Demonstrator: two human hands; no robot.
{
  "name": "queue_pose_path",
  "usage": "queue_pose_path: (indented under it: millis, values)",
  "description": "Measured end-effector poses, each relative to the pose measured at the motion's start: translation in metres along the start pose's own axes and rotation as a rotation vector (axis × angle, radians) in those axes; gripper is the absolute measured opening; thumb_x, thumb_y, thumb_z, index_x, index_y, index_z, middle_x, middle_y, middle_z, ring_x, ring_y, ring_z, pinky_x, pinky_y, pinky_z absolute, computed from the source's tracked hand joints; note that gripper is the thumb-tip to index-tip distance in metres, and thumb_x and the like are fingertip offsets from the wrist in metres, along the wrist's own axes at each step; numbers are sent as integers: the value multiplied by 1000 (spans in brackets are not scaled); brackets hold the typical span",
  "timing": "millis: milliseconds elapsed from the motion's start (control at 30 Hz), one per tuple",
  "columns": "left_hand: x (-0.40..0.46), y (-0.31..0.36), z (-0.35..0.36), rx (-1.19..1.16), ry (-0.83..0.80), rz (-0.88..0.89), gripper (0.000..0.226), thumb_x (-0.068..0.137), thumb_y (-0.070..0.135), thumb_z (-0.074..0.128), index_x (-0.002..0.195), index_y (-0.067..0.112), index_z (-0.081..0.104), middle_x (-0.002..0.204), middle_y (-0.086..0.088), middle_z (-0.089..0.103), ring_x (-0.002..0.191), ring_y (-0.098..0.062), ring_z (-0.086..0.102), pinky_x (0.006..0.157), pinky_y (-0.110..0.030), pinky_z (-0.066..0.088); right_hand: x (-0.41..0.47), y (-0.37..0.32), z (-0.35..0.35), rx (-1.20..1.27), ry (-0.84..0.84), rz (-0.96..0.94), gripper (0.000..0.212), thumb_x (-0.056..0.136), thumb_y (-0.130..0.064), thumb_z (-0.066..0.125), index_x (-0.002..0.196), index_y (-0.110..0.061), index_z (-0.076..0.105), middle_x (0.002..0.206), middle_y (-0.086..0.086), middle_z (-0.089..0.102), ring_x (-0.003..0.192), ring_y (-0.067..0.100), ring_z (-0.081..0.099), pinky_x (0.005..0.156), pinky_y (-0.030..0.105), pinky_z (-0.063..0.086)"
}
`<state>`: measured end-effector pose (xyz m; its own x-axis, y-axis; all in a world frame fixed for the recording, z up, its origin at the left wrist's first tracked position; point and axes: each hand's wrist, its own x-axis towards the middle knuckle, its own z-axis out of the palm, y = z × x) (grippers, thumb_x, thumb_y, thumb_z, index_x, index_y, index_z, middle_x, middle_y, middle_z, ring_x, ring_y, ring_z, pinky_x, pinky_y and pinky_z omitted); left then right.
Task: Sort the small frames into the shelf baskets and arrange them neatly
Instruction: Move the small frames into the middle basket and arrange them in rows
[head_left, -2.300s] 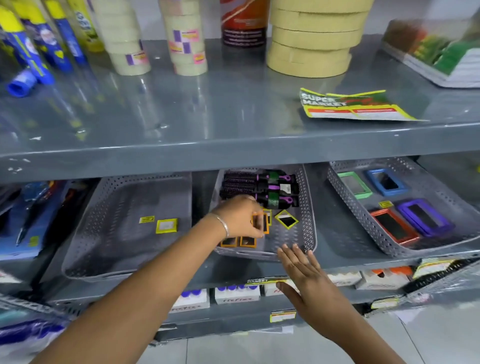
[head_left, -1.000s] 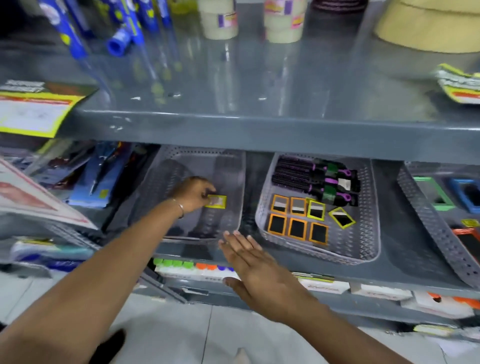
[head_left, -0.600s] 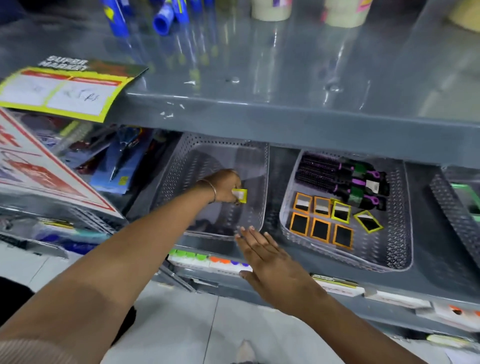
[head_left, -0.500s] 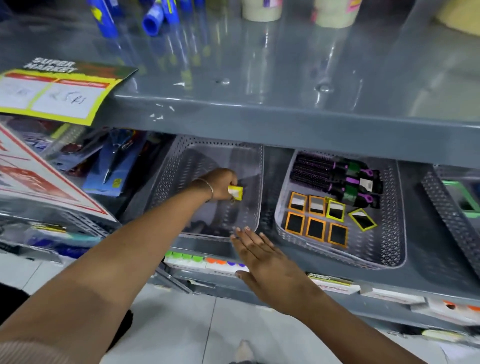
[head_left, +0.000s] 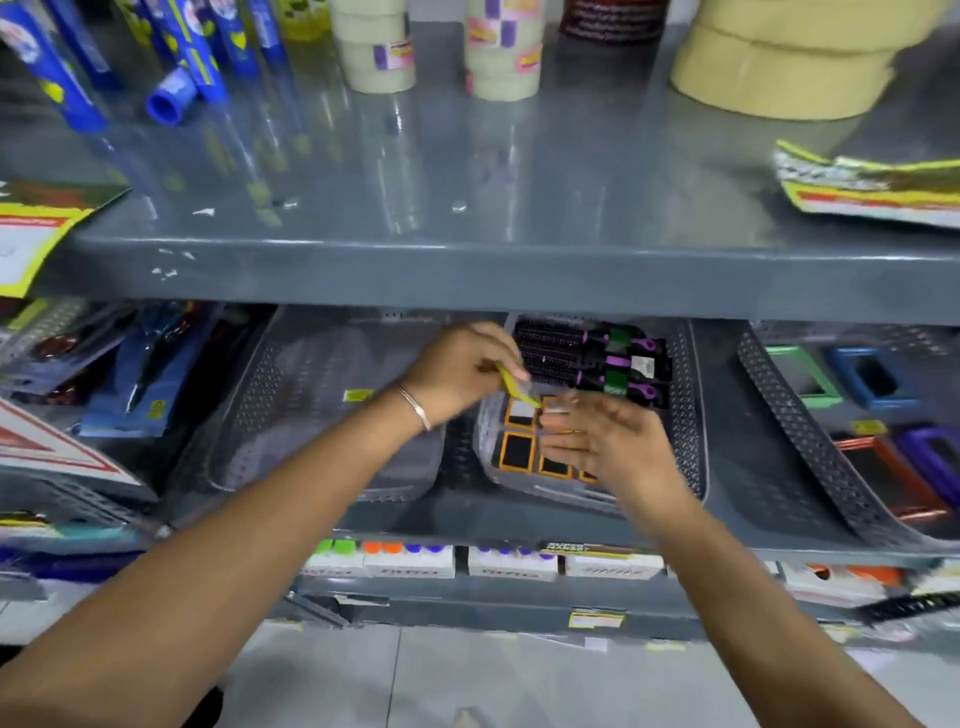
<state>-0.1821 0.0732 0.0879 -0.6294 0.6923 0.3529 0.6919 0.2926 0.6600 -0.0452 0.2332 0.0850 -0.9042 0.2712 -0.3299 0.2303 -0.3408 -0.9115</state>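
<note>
Both hands blur: left hand (head_left: 457, 371) pinches yellow frame (head_left: 515, 387), open right hand (head_left: 610, 447) hides orange frames (head_left: 517, 451).

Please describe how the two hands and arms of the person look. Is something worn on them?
Both forearms are bare, with no sleeves in view. The left hand has a thin silver-coloured bangle around its wrist. The right hand shows no ring, watch or glove, though it is blurred. No markings are visible on either arm.
</note>
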Motion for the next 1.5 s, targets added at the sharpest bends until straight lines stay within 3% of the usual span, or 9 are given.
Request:
queue_pose_path:
  millis: [167,300,433,500,633,967,1067,1200,1500]
  values:
    - [14,45,78,-59,-39,46,31,75,-16,64,97,2,77,105,-11,73,91,-4,63,89,-6,42,0,-20,-65,-40,-13,152,16,86,-2,67,101,-4,69,79,6,74,65,12,70,58,20,57]
    - [5,45,103,43,-178,-81,50,83,-1,69,131,11,60,137,-7,59,125,-17,55,110,-27,40,9,-10,-103,-631,279,103,17,72,-6,81,86,-6,73,66,9,69,52,17,64,57,27,55]
    - [-27,38,99,183,-317,-157,21,92,33,64,98,15,75,89,-6,75,79,-19,67,76,-38,56,13,-1,-102,-1184,318,89,6,73,-4,67,75,1,65,72,17,70,70,30,71,64,35,60]
    - [-40,37,93,228,-374,-207,45,95,45,55,68,9,64,62,-9,62,56,-21,55,59,-37,50,20,0,-93,-1385,286,110,5,77,-2,60,73,-1,57,69,12,59,73,31,65,57,31,51]
    - [-56,36,84,377,-408,-249,60,93,62,42,58,13,48,54,-9,54,51,-21,52,51,-32,37,31,1,-74,-1634,220,195,16,89,2,52,101,-2,61,98,12,62,102,30,64,69,31,47]
    - [-65,27,80,363,-381,-237,66,93,66,30,67,16,63,52,-2,52,55,-19,54,90,-37,44,37,18,-71,-1761,155,139,14,94,-5,53,104,-5,63,113,11,63,98,29,65,73,34,53]
    - [-65,28,80,351,-387,-224,61,95,63,34,60,17,56,49,1,46,53,-19,51,93,-38,44,42,15,-71,-1656,183,5,14,88,-9,60,101,-9,62,104,15,69,89,34,65,67,35,52]
    - [-64,27,80,360,-373,-202,61,95,60,38,56,14,50,51,-3,48,55,-22,52,86,-38,46,49,11,-57,-1613,-83,35,48,77,-16,72,124,-22,63,114,12,70,98,29,68,85,37,56]
    - [-64,23,83,349,-351,-190,57,95,61,38,52,24,45,49,3,44,51,-17,48,93,-40,44,52,17,-54,-1563,-105,55,32,83,-9,62,114,-13,67,110,10,71,94,24,68,84,38,57]
